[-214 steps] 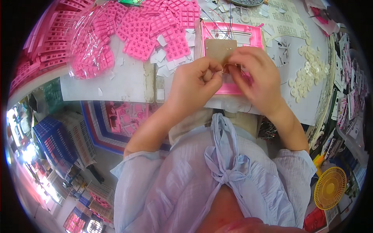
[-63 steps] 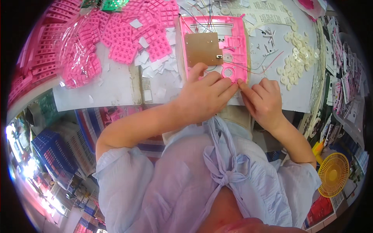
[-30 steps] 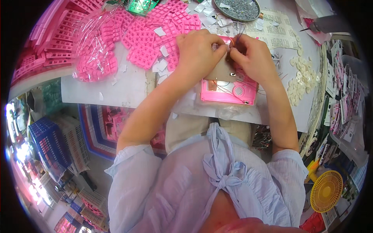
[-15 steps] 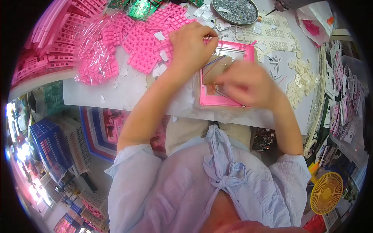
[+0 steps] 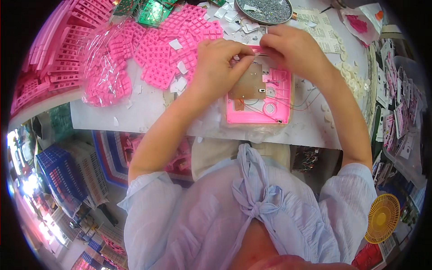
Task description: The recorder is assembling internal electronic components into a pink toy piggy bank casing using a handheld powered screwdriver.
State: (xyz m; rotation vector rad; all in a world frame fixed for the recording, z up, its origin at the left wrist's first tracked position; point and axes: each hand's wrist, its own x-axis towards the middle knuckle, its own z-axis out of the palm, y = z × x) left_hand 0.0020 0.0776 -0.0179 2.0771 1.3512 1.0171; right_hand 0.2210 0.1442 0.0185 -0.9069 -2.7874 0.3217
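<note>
A pink plastic casing [image 5: 282, 96] lies open on the table in front of me, its inside facing up. Over its left half sits a flat brown circuit board [image 5: 246, 85], tilted a little. Thin red, green and dark wires [image 5: 299, 107] run from the casing and loop out past its right side. At the casing's far edge my left hand [image 5: 219, 65] has thumb and forefinger pinched together. Close beside it, my right hand [image 5: 294, 50] is bent over the same edge with its fingers curled together. What either hand grips is too small or hidden to make out.
Pink keypad pieces [image 5: 157, 56] are heaped at the left, some in a clear plastic bag [image 5: 105, 81]. A round tray of small metal screws [image 5: 265, 10] stands at the back. Green circuit boards [image 5: 153, 12] lie far left, white round parts [image 5: 353, 78] at the right.
My right hand has moved from over the middle of the casing up to its far edge. My left hand has come slightly nearer. The brown board and right-hand wires now show more fully.
</note>
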